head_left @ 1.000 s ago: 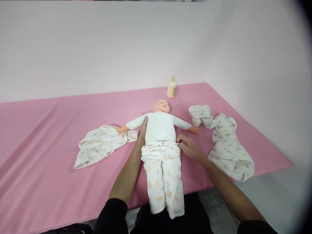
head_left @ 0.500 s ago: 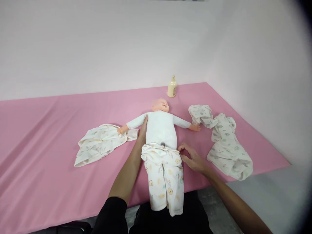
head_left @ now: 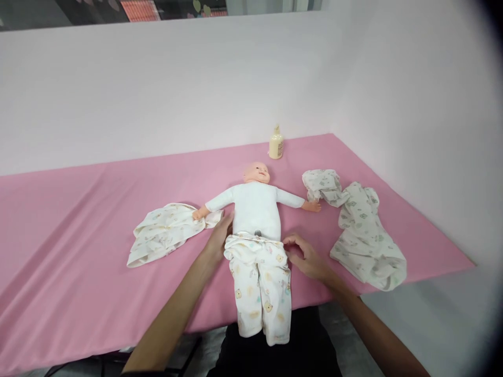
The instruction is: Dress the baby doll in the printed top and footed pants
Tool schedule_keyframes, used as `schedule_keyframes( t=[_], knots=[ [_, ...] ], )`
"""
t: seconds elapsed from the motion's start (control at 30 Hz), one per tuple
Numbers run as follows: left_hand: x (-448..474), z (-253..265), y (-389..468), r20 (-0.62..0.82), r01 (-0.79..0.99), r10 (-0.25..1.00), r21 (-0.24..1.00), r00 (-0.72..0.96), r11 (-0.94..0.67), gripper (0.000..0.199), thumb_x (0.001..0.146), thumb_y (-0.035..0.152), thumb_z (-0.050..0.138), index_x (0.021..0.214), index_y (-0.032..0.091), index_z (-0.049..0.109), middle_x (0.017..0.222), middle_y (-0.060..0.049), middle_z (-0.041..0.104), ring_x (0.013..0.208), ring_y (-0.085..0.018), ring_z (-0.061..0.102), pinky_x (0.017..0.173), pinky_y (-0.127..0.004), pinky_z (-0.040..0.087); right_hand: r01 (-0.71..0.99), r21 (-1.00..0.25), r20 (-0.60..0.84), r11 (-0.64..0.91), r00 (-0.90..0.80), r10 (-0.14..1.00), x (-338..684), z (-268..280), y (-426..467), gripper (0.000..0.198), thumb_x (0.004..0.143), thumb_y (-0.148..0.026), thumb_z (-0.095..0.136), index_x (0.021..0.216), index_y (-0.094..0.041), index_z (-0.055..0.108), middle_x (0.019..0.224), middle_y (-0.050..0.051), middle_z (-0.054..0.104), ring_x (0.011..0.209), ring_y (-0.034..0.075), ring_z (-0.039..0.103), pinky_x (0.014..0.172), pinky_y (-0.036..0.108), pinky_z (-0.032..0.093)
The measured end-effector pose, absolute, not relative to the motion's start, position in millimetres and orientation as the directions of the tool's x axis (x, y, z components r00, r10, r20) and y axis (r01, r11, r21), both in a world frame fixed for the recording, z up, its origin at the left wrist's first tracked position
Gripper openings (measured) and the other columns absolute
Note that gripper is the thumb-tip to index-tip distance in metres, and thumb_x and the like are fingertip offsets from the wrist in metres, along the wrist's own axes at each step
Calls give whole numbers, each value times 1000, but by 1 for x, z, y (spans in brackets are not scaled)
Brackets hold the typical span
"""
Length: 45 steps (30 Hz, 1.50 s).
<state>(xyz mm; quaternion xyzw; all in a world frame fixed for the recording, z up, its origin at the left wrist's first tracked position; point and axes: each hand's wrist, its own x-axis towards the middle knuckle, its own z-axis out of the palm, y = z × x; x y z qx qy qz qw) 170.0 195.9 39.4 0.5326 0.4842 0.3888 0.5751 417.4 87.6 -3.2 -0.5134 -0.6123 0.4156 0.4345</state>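
Observation:
A baby doll [head_left: 257,207] with a white cloth body lies on its back, arms spread. Patterned baby pants [head_left: 257,283] cover its legs up to the lower belly, and the legs hang over the table's front edge. Along the left of its torso rests my left hand [head_left: 220,236], fingers extended, the tips partly hidden against the doll. My right hand [head_left: 308,257] has its thumb and forefinger curled at the right end of the pants' waistband. A bear-print baby top [head_left: 167,233] lies on the left, partly under the doll's hand.
A cream pump bottle [head_left: 276,145] stands beyond the doll's head. Crumpled leaf-print baby clothes [head_left: 369,238] lie to the right. The pink-covered table [head_left: 98,293] meets a white wall [head_left: 157,89] at the back and right.
My left hand has slid down from the doll's armpit toward its waist. My right hand stays at the waistband. The view has tilted up, showing more above the wall.

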Motion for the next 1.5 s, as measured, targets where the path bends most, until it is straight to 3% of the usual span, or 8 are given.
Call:
schedule_keyframes(
  t=[0.07, 0.17, 0.53, 0.73, 0.83, 1.17, 1.33, 1.5],
  knots=[
    [152, 35, 172, -281, 76, 948, 959, 150, 272, 59, 89, 56, 59, 133, 17, 54, 135, -13, 61, 117, -28, 63, 89, -34, 54, 245, -964, 77, 100, -102, 992, 419, -4, 84, 24, 85, -24, 59, 109, -25, 60, 109, 4, 63, 105, 22, 59, 98, 40, 46],
    [135, 31, 140, -237, 151, 953, 966, 187, 211, 50, 89, 52, 62, 131, 26, 53, 140, -8, 56, 127, -25, 56, 98, -33, 49, 212, -976, 33, 59, -126, 992, 421, -4, 79, 37, 81, -26, 67, 117, -26, 59, 119, 5, 62, 114, 24, 58, 105, 44, 43],
    [134, 21, 93, -154, 374, 973, 924, 171, 80, 33, 88, 51, 61, 99, 23, 48, 97, -2, 56, 94, -19, 56, 77, -29, 49, 230, -973, 8, 18, -44, 999, 412, -12, 82, 41, 80, -28, 68, 119, -26, 57, 118, 5, 61, 114, 23, 55, 104, 43, 41],
    [127, 15, 69, -193, 400, 958, 911, 210, 96, 57, 77, 44, 76, 120, 26, 43, 123, -8, 53, 120, -27, 52, 100, -39, 45, 261, -965, -5, 3, -31, 999, 412, -13, 84, 34, 78, -27, 67, 111, -24, 58, 109, 4, 61, 105, 22, 56, 97, 41, 43],
    [130, 8, 68, -194, 390, 961, 915, 195, 105, 67, 73, 42, 80, 124, 27, 39, 132, -9, 47, 122, -27, 50, 99, -38, 47, 283, -959, -18, -12, -18, 1000, 411, -12, 83, 33, 77, -26, 67, 108, -24, 58, 104, 3, 60, 99, 22, 56, 93, 39, 44],
    [165, 14, 81, -133, 470, 991, 876, 32, 102, 30, 86, 40, 61, 106, 23, 47, 111, -6, 58, 101, -25, 59, 81, -37, 49, 233, -970, -55, -75, 88, 995, 391, -10, 69, 15, 82, -24, 59, 93, -24, 49, 84, 0, 50, 75, 18, 48, 72, 33, 44],
    [168, 8, 82, -92, 487, 995, 868, -33, 97, 23, 86, 35, 59, 103, 22, 48, 106, -5, 58, 97, -25, 59, 77, -36, 48, 282, -959, 48, 44, 7, 999, 392, -12, 46, 23, 88, -26, 57, 110, -25, 49, 94, 3, 50, 86, 19, 51, 83, 36, 47],
    [168, 6, 82, -72, 464, 997, 883, -9, 67, 19, 87, 33, 58, 100, 21, 50, 103, -3, 57, 95, -22, 58, 77, -34, 49, 361, -932, -54, -21, -81, 995, 400, -5, 33, 34, 90, -28, 57, 122, -24, 48, 99, 3, 52, 92, 19, 53, 88, 36, 47]
  ],
)
